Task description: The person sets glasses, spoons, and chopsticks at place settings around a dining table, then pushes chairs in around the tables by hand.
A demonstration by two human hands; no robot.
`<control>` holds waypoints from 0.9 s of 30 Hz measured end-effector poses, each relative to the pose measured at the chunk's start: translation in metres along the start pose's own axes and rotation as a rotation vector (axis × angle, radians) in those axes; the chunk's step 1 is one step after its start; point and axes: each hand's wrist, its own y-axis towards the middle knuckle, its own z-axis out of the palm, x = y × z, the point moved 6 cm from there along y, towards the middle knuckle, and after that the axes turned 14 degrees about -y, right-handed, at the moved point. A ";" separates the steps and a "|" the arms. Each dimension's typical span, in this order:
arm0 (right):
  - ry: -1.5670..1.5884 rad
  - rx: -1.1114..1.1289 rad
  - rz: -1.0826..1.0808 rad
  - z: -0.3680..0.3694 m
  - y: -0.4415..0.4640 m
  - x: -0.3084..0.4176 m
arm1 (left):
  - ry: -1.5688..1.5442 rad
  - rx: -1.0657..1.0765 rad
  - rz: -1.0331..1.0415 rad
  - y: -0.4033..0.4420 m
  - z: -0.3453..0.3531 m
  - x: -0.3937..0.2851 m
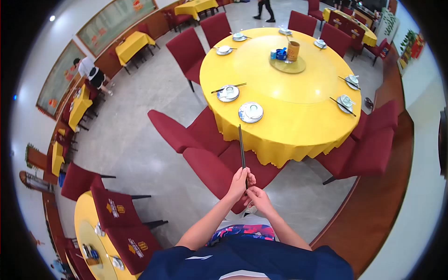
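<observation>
A pair of dark chopsticks (241, 145) points away from me, its far tips reaching toward the near edge of the round table. My left hand (239, 182) is wrapped around their lower part. Just below and to the right, my right hand (258, 198) pinches the near end of the chopsticks. Beyond the tips, a blue-and-white plate (243, 119) with a small bowl (253, 110) on it sits by the table edge. To its left is another plate setting (228, 93) with chopsticks lying across it.
The round table (280, 130) wears a yellow cloth and a glass turntable, which carries a wooden chopstick holder (293, 50) and blue containers (281, 54). Red chairs (210, 172) stand between me and the table. A person (92, 74) leans at the left wall tables.
</observation>
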 end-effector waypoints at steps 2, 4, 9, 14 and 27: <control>0.022 -0.037 0.012 -0.001 -0.002 0.001 | 0.018 0.047 -0.035 0.007 0.001 0.002; 0.031 -0.047 0.047 0.004 -0.004 0.000 | 0.033 0.094 -0.069 0.011 0.002 0.003; 0.047 -0.140 0.065 0.029 -0.003 -0.015 | 0.081 0.269 -0.216 0.012 -0.011 0.012; 0.064 -0.330 0.030 0.074 -0.001 -0.005 | 0.225 0.467 -0.267 0.021 -0.046 -0.026; 0.054 -0.492 -0.050 0.238 0.108 0.049 | 0.413 0.538 -0.394 0.112 -0.151 -0.209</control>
